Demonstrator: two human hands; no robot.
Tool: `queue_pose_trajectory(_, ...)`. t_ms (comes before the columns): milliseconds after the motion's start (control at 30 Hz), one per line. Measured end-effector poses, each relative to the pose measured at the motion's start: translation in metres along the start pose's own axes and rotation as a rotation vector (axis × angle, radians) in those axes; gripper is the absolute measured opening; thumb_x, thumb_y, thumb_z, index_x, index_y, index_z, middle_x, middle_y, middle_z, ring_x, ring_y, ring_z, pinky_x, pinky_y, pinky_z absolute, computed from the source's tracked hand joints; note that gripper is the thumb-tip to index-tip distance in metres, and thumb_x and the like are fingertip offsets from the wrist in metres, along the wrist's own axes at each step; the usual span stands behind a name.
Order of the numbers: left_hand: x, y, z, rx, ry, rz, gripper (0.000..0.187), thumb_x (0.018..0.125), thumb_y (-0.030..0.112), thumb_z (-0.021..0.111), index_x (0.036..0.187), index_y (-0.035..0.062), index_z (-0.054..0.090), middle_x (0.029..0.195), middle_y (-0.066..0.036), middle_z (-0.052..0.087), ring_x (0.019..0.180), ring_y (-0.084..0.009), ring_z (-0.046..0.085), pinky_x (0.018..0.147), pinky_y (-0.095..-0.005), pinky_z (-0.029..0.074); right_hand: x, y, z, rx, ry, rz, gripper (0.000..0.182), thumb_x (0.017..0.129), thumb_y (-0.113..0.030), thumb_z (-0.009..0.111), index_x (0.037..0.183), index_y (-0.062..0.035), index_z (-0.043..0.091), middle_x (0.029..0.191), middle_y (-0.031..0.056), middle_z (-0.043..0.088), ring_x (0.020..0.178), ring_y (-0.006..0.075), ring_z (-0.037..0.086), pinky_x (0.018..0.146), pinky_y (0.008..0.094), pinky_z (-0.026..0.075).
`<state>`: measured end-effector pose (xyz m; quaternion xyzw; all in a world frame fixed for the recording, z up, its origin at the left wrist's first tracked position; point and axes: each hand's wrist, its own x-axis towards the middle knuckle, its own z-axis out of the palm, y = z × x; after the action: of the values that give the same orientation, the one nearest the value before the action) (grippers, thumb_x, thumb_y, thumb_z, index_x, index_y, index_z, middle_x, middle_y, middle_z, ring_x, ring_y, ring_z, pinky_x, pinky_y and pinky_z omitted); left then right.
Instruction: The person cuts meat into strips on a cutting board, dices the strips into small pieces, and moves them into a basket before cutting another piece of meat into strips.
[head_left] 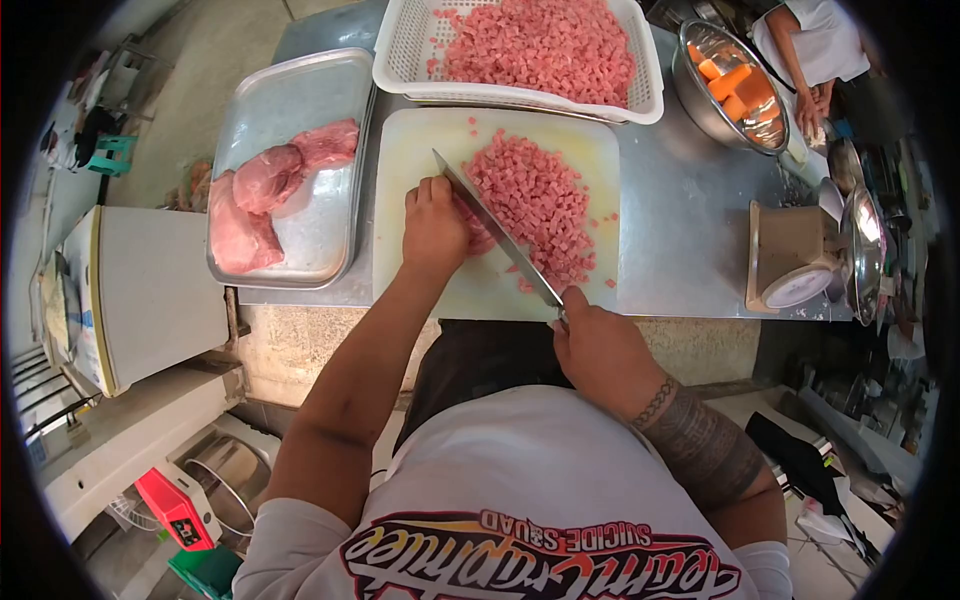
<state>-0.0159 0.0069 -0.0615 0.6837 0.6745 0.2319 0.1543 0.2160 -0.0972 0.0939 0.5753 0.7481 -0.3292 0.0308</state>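
A long knife lies diagonally over the white cutting board, its tip toward the upper left. My right hand is wrapped round its handle at the board's front edge. On the left side of the blade, my left hand presses with curled fingers on a piece of pink meat, which is partly hidden under the hand and blade. Right of the knife, a heap of small diced meat spreads over the board, with a few loose cubes around it.
A metal tray with larger meat pieces stands left of the board. Behind it is a white basket of diced meat. A steel bowl with orange chunks and a scale stand right. Another person's hands show upper right.
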Motion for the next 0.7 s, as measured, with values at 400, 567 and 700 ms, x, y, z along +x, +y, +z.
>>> queue_pose_trajectory(400,0.001,-0.008,0.011,-0.074,0.057,-0.019,0.028,0.09,0.004,0.059,0.117,-0.0023,0.057,0.119,-0.022,0.063,0.115,-0.0451,0.057,0.104,-0.0522,0.047,0.106,-0.001,0.057,0.068,0.04,-0.041,0.026,0.101,-0.014,0.056,0.117,0.0058,0.05,0.09,0.0299,0.07,0.085,0.0469,0.072,0.075,0.0579,0.056)
queue_pose_trajectory(567,0.001,-0.014,0.018,-0.055,0.123,0.027,0.027,0.091,0.004,0.057,0.117,-0.0024,0.057,0.117,-0.023,0.062,0.112,-0.0458,0.056,0.102,-0.0536,0.047,0.113,0.002,0.061,0.061,0.097,-0.085,0.029,0.099,-0.013,0.055,0.121,0.0065,0.053,0.095,0.0284,0.072,0.09,0.0467,0.073,0.079,0.0582,0.057)
queue_pose_trajectory(700,0.0,-0.01,0.011,-0.065,0.135,0.059,0.025,0.093,0.005,0.057,0.116,-0.002,0.058,0.116,-0.022,0.062,0.11,-0.0457,0.056,0.1,-0.0536,0.046,0.085,-0.005,0.045,0.064,0.096,-0.055,0.03,0.098,-0.014,0.055,0.12,0.0058,0.055,0.094,0.0272,0.073,0.092,0.0474,0.073,0.082,0.058,0.058)
